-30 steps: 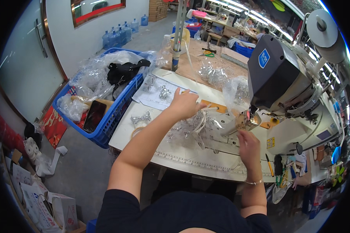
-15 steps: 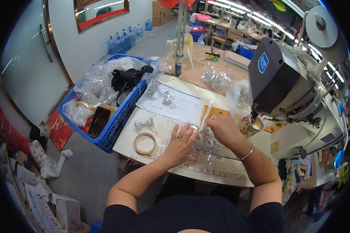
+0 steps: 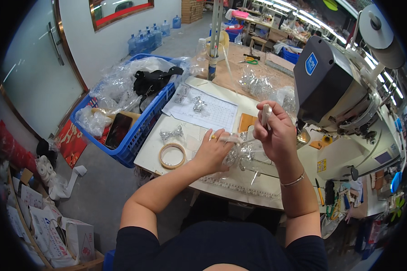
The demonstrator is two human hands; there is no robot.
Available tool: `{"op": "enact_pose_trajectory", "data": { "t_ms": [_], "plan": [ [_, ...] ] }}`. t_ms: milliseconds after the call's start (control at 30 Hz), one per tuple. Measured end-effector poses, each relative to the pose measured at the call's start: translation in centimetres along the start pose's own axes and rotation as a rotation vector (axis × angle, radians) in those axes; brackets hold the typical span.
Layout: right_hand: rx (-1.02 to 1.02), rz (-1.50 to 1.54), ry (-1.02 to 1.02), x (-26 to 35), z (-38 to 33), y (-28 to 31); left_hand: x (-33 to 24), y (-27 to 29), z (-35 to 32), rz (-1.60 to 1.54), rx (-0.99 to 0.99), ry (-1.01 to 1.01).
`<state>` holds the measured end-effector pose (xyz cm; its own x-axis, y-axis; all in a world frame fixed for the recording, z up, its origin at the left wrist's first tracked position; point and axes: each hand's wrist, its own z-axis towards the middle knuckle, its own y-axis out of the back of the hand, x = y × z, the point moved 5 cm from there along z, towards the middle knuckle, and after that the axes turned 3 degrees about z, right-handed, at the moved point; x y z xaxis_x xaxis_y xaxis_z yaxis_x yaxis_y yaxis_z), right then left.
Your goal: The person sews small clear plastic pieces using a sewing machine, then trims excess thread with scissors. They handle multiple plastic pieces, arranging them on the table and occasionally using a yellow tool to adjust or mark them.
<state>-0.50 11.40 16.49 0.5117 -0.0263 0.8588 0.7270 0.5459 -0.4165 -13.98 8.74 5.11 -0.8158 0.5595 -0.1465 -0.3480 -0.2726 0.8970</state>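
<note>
My left hand (image 3: 211,153) lies with bent fingers on a clear plastic bag (image 3: 248,158) of shiny silver pieces at the table's front, gripping its near side. A pale band shows by its fingertips; I cannot make out what it is. Raised to the right of the bag, my right hand (image 3: 278,133) pinches a narrow whitish strip (image 3: 266,116) between thumb and fingers. Left of the bag are a tan tape roll (image 3: 172,156) and a small bag of silver pieces (image 3: 172,132). Another small bag (image 3: 198,104) rests on a printed sheet (image 3: 219,116).
A sewing machine (image 3: 323,74) stands close on the right. At left, a blue basket (image 3: 142,131) holds plastic bags, black cloth and a phone (image 3: 119,131). A metal post (image 3: 214,45) rises behind the sheet. Green-handled scissors (image 3: 249,61) lie farther back, and a ruler (image 3: 239,188) runs along the front edge.
My right hand has lifted up from the bag with the whitish strip and turned. My left hand stays at the bag, its fingers now more bent. The view has shifted slightly.
</note>
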Motion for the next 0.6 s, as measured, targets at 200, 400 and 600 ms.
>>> {"op": "enact_pose_trajectory", "data": {
  "t_ms": [200,400,600],
  "plan": [
    [-0.432,-1.491,0.766,0.1,-6.1,1.4,1.9,-0.9,1.7,-0.157,0.115,0.146],
    [-0.241,-1.78,0.248,-6.3,-4.0,3.0,-0.4,-1.3,0.8,0.081,0.0,0.112],
    [-0.196,-1.397,0.094,-6.7,-3.5,4.7,-0.6,-1.3,0.2,0.055,-0.063,0.082]
  ]
}}
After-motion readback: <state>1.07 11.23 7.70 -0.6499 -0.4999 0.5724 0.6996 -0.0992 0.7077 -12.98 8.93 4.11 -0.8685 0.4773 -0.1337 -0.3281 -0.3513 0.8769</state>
